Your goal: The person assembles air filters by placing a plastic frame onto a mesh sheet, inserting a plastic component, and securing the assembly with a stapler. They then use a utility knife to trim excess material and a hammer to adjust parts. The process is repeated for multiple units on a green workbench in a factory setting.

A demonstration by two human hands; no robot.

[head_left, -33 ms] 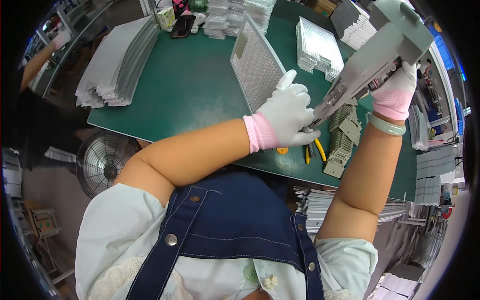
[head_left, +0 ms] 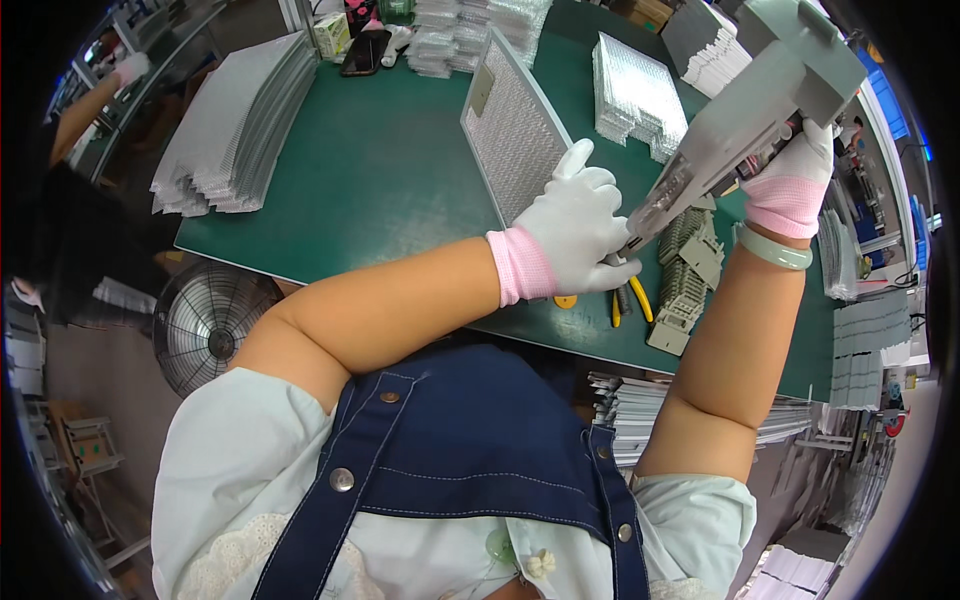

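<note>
Above the green-topped counter, a person in white knit gloves with pink cuffs works a large grey hand-held power tool against a rectangular silver mesh filter panel. The right hand is closed around the tool's grip, high and to the right of the panel; the left hand is curled at the tool's nose, just below the panel's near corner, with its index finger raised against the mesh.

The risk, as it appears: the left hand's fingers sit right at the tool's working tip, so a slip or a misfire could catch the glove. The panel stands tilted on its edge, steadied by little more than that one hand — a push from the tool could tip it flat or skid it across the counter.

Much stays unclear. The tool's tip is masked by the left hand, so whether it touches the panel's frame cannot be told. Below the panel, yellow-handled pliers are half hidden by the hand, beside a loose heap of grey plastic clips. Left of the panel lies a fanned stack of mesh sheets — bent by the lens.
</note>
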